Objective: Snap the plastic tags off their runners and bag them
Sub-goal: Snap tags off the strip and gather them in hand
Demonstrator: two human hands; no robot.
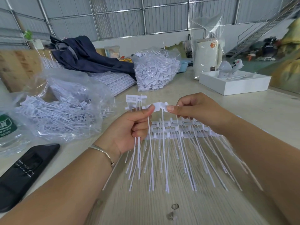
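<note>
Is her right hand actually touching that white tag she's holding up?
Touching. The head view shows the right hand pinching the white tag at its end, thumb tip pressed on the plastic.

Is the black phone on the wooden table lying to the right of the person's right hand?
No: the black phone lies on the wooden table at the far left, beyond the left hand, not the right hand.

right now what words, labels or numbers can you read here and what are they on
Nothing reads clearly.
Water bottle green label: white characters, too blurred to read.
White appliance behind the clear bag: orange hexagon sticker, its print too small.
Tag pinched between left hand and right hand: no legible print.
</note>
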